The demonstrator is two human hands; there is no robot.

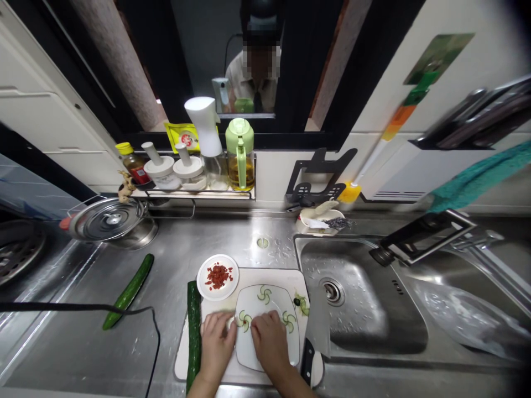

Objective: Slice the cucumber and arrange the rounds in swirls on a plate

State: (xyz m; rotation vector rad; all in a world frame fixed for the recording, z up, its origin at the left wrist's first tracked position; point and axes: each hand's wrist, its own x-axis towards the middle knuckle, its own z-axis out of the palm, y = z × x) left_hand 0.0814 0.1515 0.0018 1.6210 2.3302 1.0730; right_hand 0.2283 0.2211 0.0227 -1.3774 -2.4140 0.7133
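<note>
A white square plate (265, 351) lies on a pale cutting board (228, 376). Curved green cucumber slices form small pinwheels (264, 294) near its top, left and right edges; a red speck shows in the left one. My left hand (218, 338) rests at the plate's left edge, fingers loosely bent and slightly apart, holding nothing I can see. Over the plate, my right hand (270, 340) has curled fingers beside the left pinwheel; whatever is between its fingertips is hidden. A small white dish (203, 279) of red dried berries (218, 275) sits at the board's upper left.
One cucumber (193, 331) lies along the board's left side, another (130, 290) farther left. A cleaver (317, 326) lies between board and sink (360, 331). Cucumber scraps (302, 304) are at the board's right. A black cable (155, 337) hangs at left. Condiments and an oil jug (240, 157) stand behind.
</note>
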